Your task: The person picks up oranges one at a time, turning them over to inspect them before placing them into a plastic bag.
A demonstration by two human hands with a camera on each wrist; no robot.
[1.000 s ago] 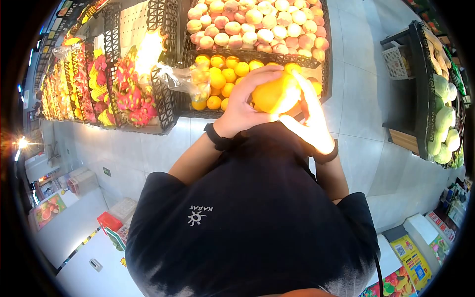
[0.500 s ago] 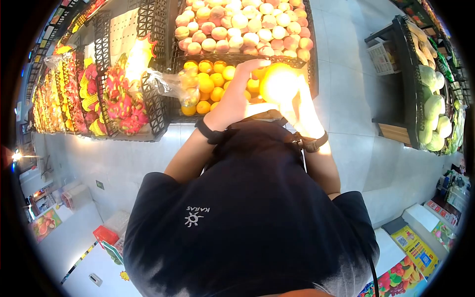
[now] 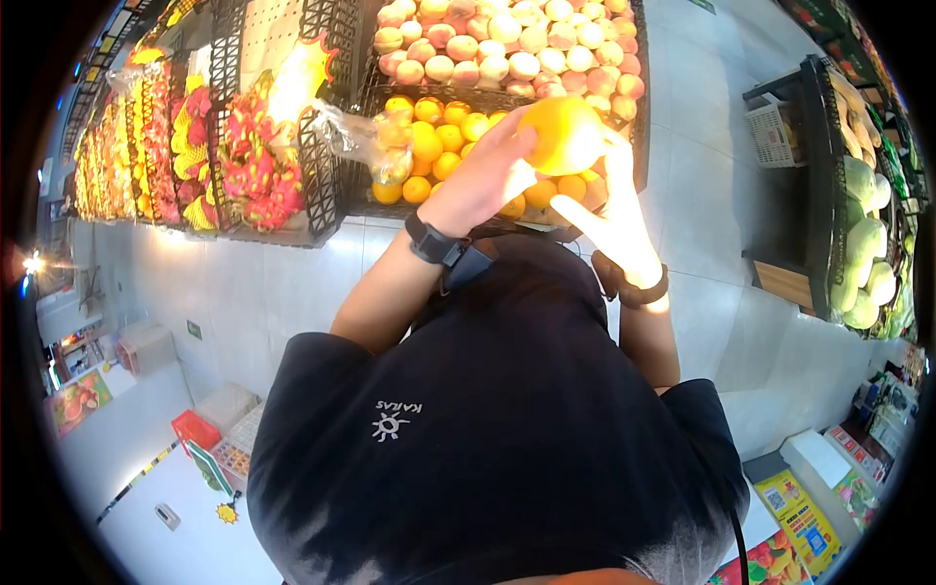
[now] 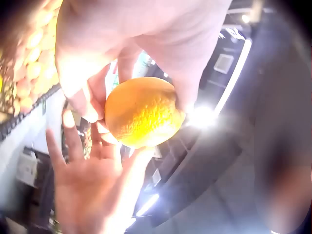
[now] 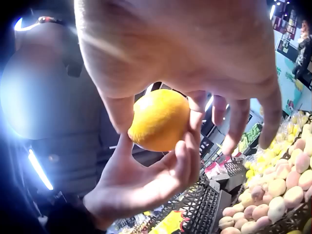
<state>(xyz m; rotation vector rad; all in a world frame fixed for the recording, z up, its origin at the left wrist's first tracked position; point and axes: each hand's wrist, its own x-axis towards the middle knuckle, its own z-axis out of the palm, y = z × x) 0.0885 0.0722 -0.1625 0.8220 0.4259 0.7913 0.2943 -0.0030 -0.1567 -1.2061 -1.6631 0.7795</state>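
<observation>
Orange, edge hidden, right grip overexposed

We listed: peaches, heaped, top of the head view. Dragon fruit, pink, in a black crate to their left. One star-shaped sign, yellow, red-edged, beside these. At far right we logged pale green gourds and a white basket; lower right, one yellow poster; lower left, one red container. Floor tiles: grey.
</observation>
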